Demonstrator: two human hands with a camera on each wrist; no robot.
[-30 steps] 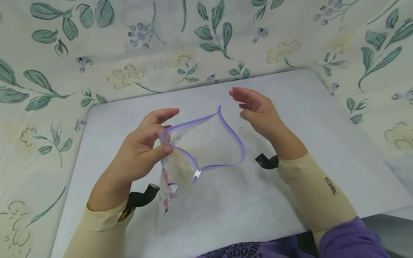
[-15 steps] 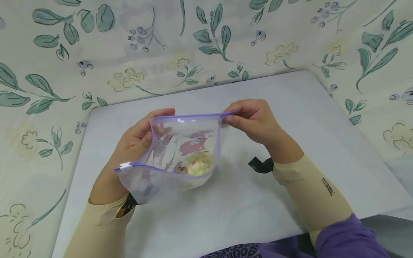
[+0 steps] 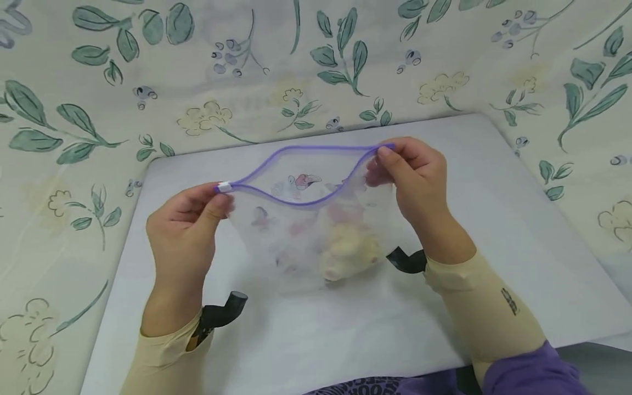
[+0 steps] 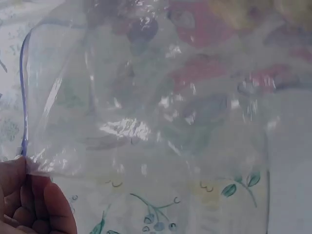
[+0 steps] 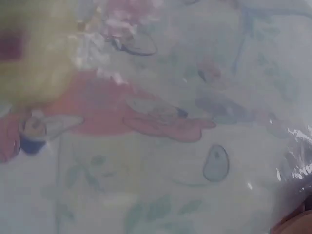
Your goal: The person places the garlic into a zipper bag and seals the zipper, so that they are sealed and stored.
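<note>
A clear zip bag (image 3: 291,236) with printed pictures and a purple zip rim hangs between both hands, its mouth spread apart. My left hand (image 3: 185,230) pinches the rim's left end, right by the white slider (image 3: 224,187). At the other end of the rim, my right hand (image 3: 419,181) grips the corner between thumb and fingers. A pale yellow lumpy item (image 3: 350,252) lies low in the bag on the right; its kind is unclear through the plastic. In the left wrist view the bag (image 4: 146,97) fills most of the picture, with fingertips at lower left.
The bag is over a white table (image 3: 518,263), which meets a leaf-patterned cloth (image 3: 276,82) at the back. A black curved piece (image 3: 224,312) sticks out from the left sleeve, and a similar black piece (image 3: 407,260) from the right one.
My right hand was off the bag one second ago and took hold of its corner. My left hand shifted to the slider end. The bag turned and its rim stretched out sideways.
</note>
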